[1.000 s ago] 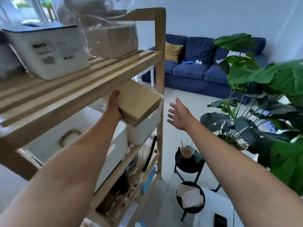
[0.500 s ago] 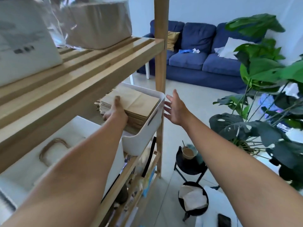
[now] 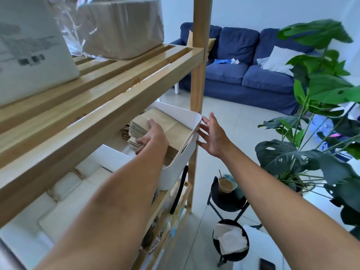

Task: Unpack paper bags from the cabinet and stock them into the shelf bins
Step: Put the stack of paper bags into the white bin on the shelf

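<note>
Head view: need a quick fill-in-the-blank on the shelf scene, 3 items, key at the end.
1. The left hand presses on a stack of brown paper bags inside a ____ bin.
2. The right hand, fingers spread, is at the bin's outer side and holds ____.
3. The sofa behind the shelf post is ____.

Missing: white; nothing; blue

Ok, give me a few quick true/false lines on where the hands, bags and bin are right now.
1. The left hand rests on the bags inside the bin. True.
2. The right hand grips a bag. False: it is open and empty, beside the bin's rim.
3. The bin sits on the top shelf. False: it sits under the top shelf.
4. A cup stands on a small black table. True.
</note>
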Demonstrator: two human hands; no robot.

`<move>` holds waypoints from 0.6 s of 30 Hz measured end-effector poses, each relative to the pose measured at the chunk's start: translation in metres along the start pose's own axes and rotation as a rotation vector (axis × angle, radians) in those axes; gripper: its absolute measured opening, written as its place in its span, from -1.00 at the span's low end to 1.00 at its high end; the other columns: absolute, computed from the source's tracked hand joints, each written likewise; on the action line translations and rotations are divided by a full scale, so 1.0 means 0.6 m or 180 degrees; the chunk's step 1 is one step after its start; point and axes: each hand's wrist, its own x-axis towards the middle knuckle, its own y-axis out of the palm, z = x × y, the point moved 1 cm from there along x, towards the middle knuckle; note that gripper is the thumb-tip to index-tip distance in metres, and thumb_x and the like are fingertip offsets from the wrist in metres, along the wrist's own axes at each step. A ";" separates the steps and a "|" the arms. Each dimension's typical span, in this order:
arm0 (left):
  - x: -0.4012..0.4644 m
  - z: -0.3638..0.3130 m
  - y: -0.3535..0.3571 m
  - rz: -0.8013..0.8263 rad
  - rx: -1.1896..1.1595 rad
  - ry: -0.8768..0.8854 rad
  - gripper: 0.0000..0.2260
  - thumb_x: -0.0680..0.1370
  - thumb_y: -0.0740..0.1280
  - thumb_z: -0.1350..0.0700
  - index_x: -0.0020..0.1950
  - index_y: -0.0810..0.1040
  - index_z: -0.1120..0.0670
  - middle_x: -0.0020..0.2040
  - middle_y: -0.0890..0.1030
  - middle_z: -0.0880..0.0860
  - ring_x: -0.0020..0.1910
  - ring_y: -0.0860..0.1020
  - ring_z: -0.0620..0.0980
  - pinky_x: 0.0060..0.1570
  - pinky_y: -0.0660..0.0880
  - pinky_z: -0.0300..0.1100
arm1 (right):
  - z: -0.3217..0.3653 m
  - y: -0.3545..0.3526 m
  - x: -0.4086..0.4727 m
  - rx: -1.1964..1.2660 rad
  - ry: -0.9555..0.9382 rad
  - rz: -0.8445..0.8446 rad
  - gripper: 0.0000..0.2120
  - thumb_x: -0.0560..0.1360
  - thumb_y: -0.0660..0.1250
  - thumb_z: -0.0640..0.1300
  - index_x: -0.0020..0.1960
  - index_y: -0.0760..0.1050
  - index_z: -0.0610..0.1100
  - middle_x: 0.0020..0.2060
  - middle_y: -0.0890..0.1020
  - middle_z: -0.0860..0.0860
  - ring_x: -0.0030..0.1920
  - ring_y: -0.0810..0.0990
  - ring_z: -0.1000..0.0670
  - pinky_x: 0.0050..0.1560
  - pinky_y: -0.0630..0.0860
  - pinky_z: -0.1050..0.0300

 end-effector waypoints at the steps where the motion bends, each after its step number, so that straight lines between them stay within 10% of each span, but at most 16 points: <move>1: 0.001 -0.001 0.003 -0.0047 -0.0005 0.0026 -0.10 0.43 0.30 -0.33 0.57 0.02 0.12 0.57 0.02 0.18 0.54 0.07 0.18 0.53 -0.02 0.00 | 0.000 0.000 0.001 0.0008 0.0003 0.0002 -0.46 0.63 -0.11 0.22 0.51 0.22 0.02 0.42 0.38 -0.01 0.26 0.38 -0.01 0.38 0.27 -0.11; 13: 0.014 0.003 0.005 0.0829 0.0523 -0.0024 -0.11 0.46 0.14 -0.41 0.55 0.12 0.20 0.52 0.22 0.12 0.51 0.20 0.19 0.51 0.14 0.05 | 0.005 0.011 -0.017 -0.0223 -0.0001 -0.0049 -0.46 0.63 -0.09 0.21 0.52 0.20 -0.01 0.44 0.35 0.01 0.42 0.33 -0.03 0.43 0.21 -0.09; 18: -0.026 -0.015 -0.026 0.0069 0.0757 0.0486 -0.03 0.48 0.20 -0.36 0.57 -0.20 0.22 0.58 -0.03 0.21 0.57 -0.03 0.17 0.51 -0.08 0.03 | 0.004 0.016 -0.062 -0.0566 0.0058 -0.0001 -0.45 0.64 -0.12 0.18 0.53 0.17 -0.05 0.48 0.30 0.00 0.46 0.29 -0.04 0.35 0.26 0.07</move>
